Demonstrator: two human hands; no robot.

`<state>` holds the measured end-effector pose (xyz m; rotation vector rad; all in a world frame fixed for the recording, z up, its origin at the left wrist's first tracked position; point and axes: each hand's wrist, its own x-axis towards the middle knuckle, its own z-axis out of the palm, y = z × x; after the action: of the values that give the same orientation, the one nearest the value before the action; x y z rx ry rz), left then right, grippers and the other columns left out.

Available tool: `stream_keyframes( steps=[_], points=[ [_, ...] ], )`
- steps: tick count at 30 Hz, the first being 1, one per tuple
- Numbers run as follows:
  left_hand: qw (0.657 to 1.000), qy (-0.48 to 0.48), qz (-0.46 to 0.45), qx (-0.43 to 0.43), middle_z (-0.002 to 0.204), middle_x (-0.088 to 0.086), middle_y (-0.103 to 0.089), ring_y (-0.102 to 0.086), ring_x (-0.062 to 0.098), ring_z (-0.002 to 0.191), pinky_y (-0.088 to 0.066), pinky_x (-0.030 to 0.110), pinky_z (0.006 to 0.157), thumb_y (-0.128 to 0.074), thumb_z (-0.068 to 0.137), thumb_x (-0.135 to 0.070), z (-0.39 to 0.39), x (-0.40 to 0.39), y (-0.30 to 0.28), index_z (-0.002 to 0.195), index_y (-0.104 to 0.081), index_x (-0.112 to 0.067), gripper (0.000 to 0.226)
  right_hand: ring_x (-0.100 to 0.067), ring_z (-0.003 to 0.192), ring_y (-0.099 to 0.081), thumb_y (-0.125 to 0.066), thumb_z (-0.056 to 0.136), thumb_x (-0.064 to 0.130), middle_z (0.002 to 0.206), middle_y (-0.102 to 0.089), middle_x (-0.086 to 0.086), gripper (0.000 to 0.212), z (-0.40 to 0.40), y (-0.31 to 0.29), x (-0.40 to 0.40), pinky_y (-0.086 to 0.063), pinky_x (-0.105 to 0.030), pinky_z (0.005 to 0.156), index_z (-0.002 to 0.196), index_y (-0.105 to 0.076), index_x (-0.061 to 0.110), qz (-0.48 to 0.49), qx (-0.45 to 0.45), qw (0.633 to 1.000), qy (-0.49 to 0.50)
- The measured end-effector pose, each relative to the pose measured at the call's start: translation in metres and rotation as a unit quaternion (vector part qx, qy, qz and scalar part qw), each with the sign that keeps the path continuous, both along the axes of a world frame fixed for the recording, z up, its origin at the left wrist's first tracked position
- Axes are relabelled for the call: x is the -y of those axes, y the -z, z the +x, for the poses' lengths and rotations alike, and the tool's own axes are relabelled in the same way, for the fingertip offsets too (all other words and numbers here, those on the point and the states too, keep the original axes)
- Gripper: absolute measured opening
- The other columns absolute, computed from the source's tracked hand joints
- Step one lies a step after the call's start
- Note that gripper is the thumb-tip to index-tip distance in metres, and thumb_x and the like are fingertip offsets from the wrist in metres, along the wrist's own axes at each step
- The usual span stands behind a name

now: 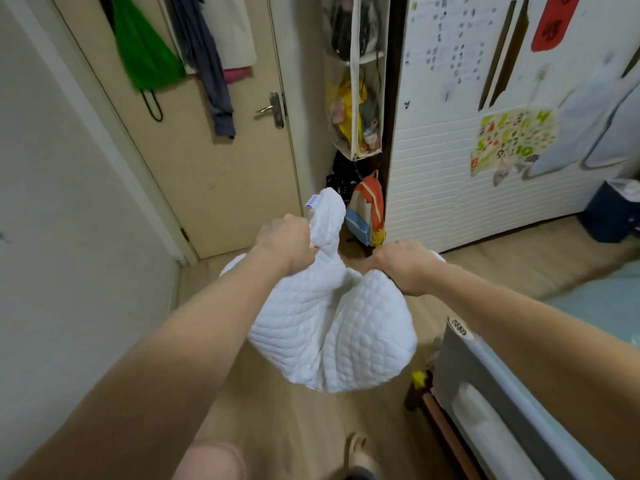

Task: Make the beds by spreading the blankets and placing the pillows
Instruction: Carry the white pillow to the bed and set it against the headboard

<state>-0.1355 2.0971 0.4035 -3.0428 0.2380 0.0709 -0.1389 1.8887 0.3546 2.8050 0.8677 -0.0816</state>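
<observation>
Pillow (pixel 332 327), white and quilted, hangs in the air above the floor (pixel 277 427), beside the bed (pixel 519 410), probably to shake it plump. Left hand (pixel 285 242) and right hand (pixel 407 266) each hold a top corner in a tight grip.

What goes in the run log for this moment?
left hand: grips pillow | right hand: grips pillow | pillow: held above floor, sagging | bed: at right

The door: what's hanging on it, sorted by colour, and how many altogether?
Green: 1, a bag
Dark blue-grey: 1, a garment
White: 1, a cloth
Pink: 1, a piece showing beneath the white
Total: 4 on the door
</observation>
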Motion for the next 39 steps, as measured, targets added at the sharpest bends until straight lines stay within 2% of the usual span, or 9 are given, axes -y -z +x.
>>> stream_keyframes(
  steps=[4,10,15,20,24,27,31,35,39],
  points=[
    [0.999,0.015,-0.045,-0.016,0.105,0.012,-0.058,-0.059,0.032,0.094,-0.042,0.033,0.07,-0.052,0.092,-0.041,0.116,0.011,0.025,0.094,-0.055,-0.011,0.03,-0.026,0.083,-0.06,-0.052,0.086,0.022,0.088,-0.06,0.0,0.004,0.106,0.018,0.014,-0.045,-0.035,0.067,0.085,-0.054,0.02,0.02,-0.02,0.999,0.028],
    [0.995,0.049,-0.086,-0.015,0.09,0.013,-0.055,-0.058,0.034,0.092,-0.046,0.036,0.068,-0.053,0.091,-0.043,0.286,0.043,0.026,0.086,-0.05,-0.011,0.032,-0.025,0.091,-0.062,-0.05,0.088,0.029,0.097,-0.063,0.002,0.01,0.271,0.025,0.046,-0.05,-0.037,0.074,0.095,-0.056,0.025,0.011,-0.014,0.998,0.065],
    [0.989,0.123,-0.081,0.01,0.07,0.004,-0.044,-0.053,0.028,0.074,-0.04,0.033,0.059,-0.055,0.09,-0.043,0.41,0.097,0.012,0.073,-0.042,-0.011,0.039,-0.025,0.097,-0.059,-0.046,0.092,0.029,0.102,-0.058,0.0,0.01,0.367,0.011,0.086,-0.033,-0.032,0.065,0.097,-0.052,0.023,-0.015,0.009,0.994,0.107],
    [0.969,0.237,-0.067,0.027,0.105,0.012,-0.061,-0.061,0.032,0.094,-0.042,0.032,0.066,-0.053,0.091,-0.045,0.527,0.183,0.022,0.109,-0.055,-0.007,0.042,-0.025,0.091,-0.06,-0.045,0.094,0.03,0.094,-0.058,-0.001,0.012,0.447,0.022,0.153,-0.044,-0.035,0.072,0.091,-0.053,0.022,0.022,0.031,0.976,0.213],
    [0.947,0.308,-0.085,-0.006,0.108,0.012,-0.061,-0.06,0.032,0.098,-0.04,0.03,0.069,-0.053,0.093,-0.043,0.591,0.257,0.021,0.107,-0.057,-0.006,0.04,-0.023,0.094,-0.057,-0.047,0.092,0.023,0.092,-0.058,0.001,0.01,0.474,0.021,0.209,-0.041,-0.034,0.083,0.093,-0.057,0.024,0.058,0.075,0.939,0.332],
    [0.923,0.365,-0.116,-0.032,0.111,0.015,-0.061,-0.06,0.034,0.1,-0.041,0.032,0.071,-0.054,0.092,-0.041,0.641,0.344,0.016,0.109,-0.058,-0.004,0.041,-0.02,0.095,-0.056,-0.051,0.088,0.025,0.091,-0.06,0.006,0.011,0.488,0.021,0.266,-0.038,-0.038,0.088,0.092,-0.06,0.029,0.084,0.148,0.875,0.452],
    [0.885,0.433,-0.162,-0.05,0.117,0.018,-0.06,-0.058,0.036,0.106,-0.043,0.033,0.076,-0.055,0.091,-0.038,0.666,0.448,0.016,0.126,-0.052,-0.006,0.047,-0.019,0.088,-0.055,-0.052,0.087,0.023,0.078,-0.049,0.011,0.011,0.482,0.011,0.333,-0.033,-0.035,0.082,0.087,-0.061,0.027,0.053,0.167,0.838,0.517],
    [0.842,0.509,-0.162,-0.074,0.111,0.013,-0.064,-0.06,0.032,0.098,-0.045,0.031,0.072,-0.054,0.091,-0.038,0.676,0.566,0.033,0.116,-0.059,-0.008,0.04,-0.019,0.095,-0.055,-0.054,0.089,0.021,0.093,-0.062,0.004,0.01,0.474,0.012,0.417,-0.03,-0.032,0.086,0.091,-0.06,0.029,0.019,0.115,0.805,0.582],
    [0.799,0.584,-0.123,-0.073,0.103,0.011,-0.065,-0.06,0.029,0.088,-0.045,0.032,0.067,-0.05,0.092,-0.042,0.668,0.69,0.047,0.104,-0.061,-0.01,0.035,-0.024,0.099,-0.056,-0.05,0.089,0.017,0.097,-0.06,-0.001,0.016,0.468,0.017,0.511,-0.034,-0.033,0.086,0.099,-0.059,0.025,-0.019,0.076,0.792,0.606]
  ],
)
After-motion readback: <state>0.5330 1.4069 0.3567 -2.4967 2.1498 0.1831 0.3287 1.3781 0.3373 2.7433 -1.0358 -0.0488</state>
